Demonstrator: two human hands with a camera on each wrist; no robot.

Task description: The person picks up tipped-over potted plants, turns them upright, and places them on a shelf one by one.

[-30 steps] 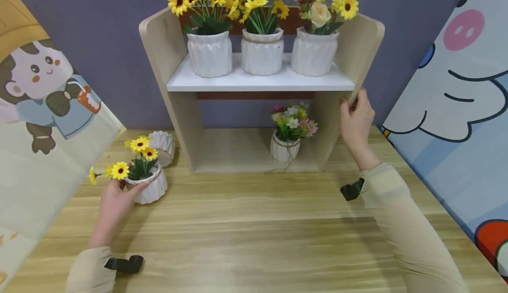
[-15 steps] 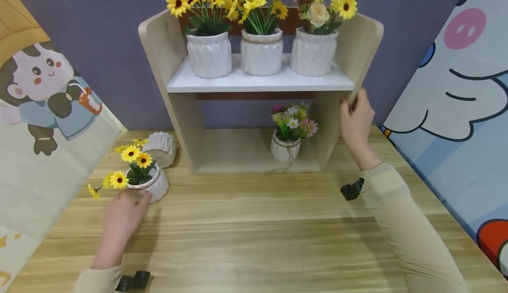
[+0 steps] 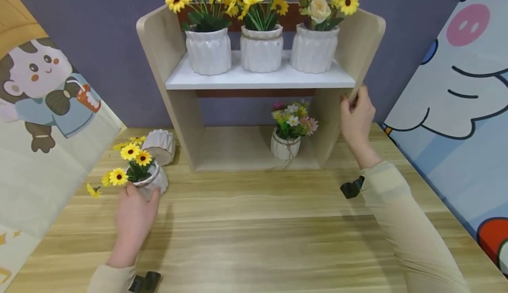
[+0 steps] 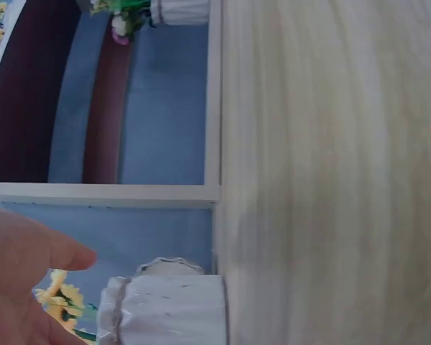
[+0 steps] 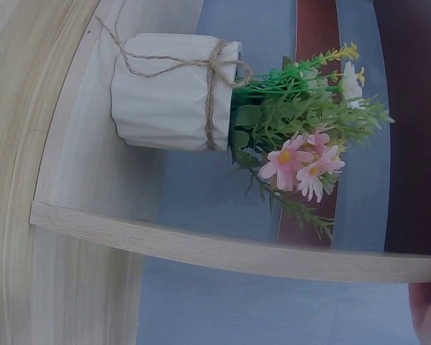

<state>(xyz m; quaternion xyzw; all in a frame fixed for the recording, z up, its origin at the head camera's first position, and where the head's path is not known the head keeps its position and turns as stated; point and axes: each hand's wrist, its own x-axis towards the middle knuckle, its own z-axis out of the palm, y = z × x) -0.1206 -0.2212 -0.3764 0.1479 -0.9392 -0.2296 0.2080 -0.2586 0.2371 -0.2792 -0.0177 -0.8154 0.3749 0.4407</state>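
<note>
In the head view my left hand (image 3: 136, 216) is at the near side of a white ribbed flowerpot (image 3: 157, 183) with yellow sunflowers (image 3: 130, 152). The left wrist view shows the thumb (image 4: 72, 253) apart from this pot, which stands upright on the table. My right hand (image 3: 357, 119) grips the right side panel (image 3: 367, 42) of a two-tier wooden shelf, thumb on the inner face; its other fingers are partly hidden behind the panel. On the shelf's lower level, near that hand, stands a small white pot (image 5: 176, 93) tied with twine, holding mixed flowers (image 5: 302, 162).
Another white pot (image 3: 160, 145) lies tipped over behind the sunflower pot, left of the shelf. Three white pots of flowers, including the middle pot (image 3: 262, 53), line the white upper board (image 3: 259, 80). Cartoon-printed panels flank the wooden table (image 3: 254, 231).
My left hand has let go of the sunflower pot and shifted right and toward its near side. The flowers tilted slightly forward-left. My right hand stays on the side panel.
</note>
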